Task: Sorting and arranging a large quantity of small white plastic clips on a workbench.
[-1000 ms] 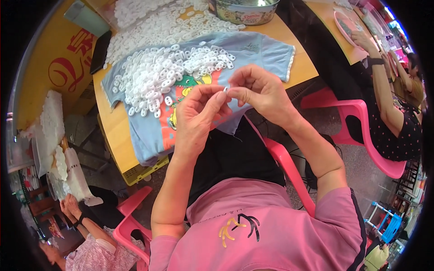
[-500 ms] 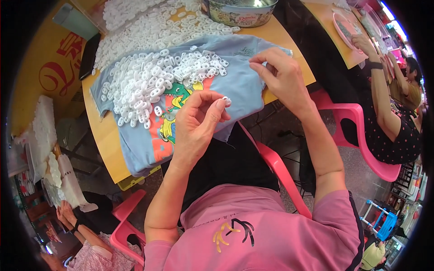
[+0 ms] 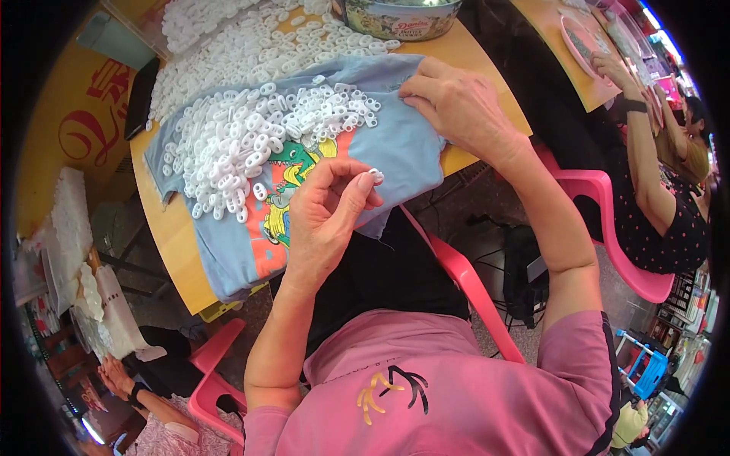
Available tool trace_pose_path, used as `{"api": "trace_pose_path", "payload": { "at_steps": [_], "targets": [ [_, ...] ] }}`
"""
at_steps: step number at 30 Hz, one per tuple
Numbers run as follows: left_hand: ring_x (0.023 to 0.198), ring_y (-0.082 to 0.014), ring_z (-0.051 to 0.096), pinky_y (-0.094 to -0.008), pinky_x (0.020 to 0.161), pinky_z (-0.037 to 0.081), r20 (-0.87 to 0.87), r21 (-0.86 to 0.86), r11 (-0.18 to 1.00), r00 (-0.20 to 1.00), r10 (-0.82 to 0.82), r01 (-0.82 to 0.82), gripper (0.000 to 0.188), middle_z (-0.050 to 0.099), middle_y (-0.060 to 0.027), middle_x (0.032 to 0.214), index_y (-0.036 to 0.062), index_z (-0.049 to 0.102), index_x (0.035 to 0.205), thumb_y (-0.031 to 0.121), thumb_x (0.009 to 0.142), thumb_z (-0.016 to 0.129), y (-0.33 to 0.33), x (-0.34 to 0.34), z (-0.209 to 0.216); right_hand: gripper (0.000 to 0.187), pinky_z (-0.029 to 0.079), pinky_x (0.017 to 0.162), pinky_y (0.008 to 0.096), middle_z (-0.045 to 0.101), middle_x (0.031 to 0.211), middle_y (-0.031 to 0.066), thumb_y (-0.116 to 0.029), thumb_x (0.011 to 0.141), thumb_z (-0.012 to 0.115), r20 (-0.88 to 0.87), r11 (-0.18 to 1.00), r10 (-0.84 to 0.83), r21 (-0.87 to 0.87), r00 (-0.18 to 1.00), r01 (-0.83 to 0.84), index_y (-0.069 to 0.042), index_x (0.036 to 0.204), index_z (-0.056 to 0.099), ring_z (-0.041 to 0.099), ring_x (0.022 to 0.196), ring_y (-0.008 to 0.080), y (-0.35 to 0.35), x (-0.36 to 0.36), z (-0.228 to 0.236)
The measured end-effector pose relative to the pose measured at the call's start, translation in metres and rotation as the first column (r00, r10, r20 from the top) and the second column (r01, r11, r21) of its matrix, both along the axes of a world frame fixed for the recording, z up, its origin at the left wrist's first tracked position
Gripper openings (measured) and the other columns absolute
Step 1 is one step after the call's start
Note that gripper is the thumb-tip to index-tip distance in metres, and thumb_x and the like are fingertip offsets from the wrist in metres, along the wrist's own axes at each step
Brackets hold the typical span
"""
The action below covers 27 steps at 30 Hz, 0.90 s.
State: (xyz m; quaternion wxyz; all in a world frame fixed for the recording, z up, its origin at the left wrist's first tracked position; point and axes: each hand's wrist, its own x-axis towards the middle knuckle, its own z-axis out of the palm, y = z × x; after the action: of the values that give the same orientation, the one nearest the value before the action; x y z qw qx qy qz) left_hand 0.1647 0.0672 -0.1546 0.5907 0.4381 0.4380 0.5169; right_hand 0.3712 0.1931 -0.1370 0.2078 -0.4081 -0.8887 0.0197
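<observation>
Close to my body, my left hand (image 3: 328,209) pinches a small white plastic piece (image 3: 376,175) between thumb and fingertips. The piece appears oval; its details are too small to tell. My right hand (image 3: 464,106) is above the upper right of a light blue T-shirt (image 3: 403,152). Its bent fingers are slightly apart and point at a heap of small white two-holed oval pieces (image 3: 334,109); nothing shows in them. A larger heap of such pieces (image 3: 236,140) lies on the shirt's left part. One loose oval piece (image 3: 260,191) rests beside the shirt's cartoon print (image 3: 293,171).
More white pieces cover the far side of the yellow table (image 3: 171,251). A round printed tin (image 3: 399,19) stands at the back, and a dark flat object (image 3: 142,99) lies at the left edge. Pink chairs (image 3: 471,292) and co-workers are on both sides.
My right hand has moved left and away from me over the shirt, nearer the white pieces. My left hand keeps its pinch on the piece and has shifted slightly.
</observation>
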Motion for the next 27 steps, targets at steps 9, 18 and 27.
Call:
{"api": "trace_pose_path", "payload": {
  "at_steps": [9,18,27],
  "targets": [
    [0.077,-0.0106,0.063,-0.0225,0.068,0.048,-0.002,0.034,0.999,1.000,0.002,-0.002,0.015,0.067,-0.0060,0.094,-0.0003,0.059,0.104,0.013,0.096,0.060,-0.001,0.000,-0.001,0.009,0.048,0.072,0.0401,0.062,0.092,0.0082,-0.014,0.086,0.060,0.037,0.997,-0.006,-0.074,0.999,0.008,-0.007,0.090,0.062,0.062,0.085,0.0305,-0.001,0.001,0.005],
    [0.078,-0.0093,0.062,-0.0219,0.071,0.049,0.015,0.002,1.000,1.000,-0.015,0.015,0.013,0.066,-0.0048,0.093,-0.0007,0.060,0.103,0.010,0.096,0.060,-0.001,-0.003,0.001,0.011,0.047,0.076,0.0413,0.063,0.093,0.0101,-0.016,0.087,0.058,0.100,0.987,-0.055,-0.142,0.993,0.069,-0.006,0.089,0.063,0.061,0.090,0.0317,-0.002,0.007,0.011],
    [0.078,-0.0092,0.062,-0.0218,0.070,0.048,0.057,0.030,0.999,0.998,-0.024,0.022,0.014,0.066,-0.0046,0.093,-0.0004,0.060,0.104,0.010,0.096,0.060,-0.001,-0.006,-0.002,0.011,0.046,0.072,0.0422,0.058,0.094,0.0123,-0.012,0.088,0.058,0.166,0.999,0.016,-0.033,0.986,-0.010,-0.004,0.095,0.054,0.059,0.088,0.0342,-0.007,0.009,0.001]
  ]
}}
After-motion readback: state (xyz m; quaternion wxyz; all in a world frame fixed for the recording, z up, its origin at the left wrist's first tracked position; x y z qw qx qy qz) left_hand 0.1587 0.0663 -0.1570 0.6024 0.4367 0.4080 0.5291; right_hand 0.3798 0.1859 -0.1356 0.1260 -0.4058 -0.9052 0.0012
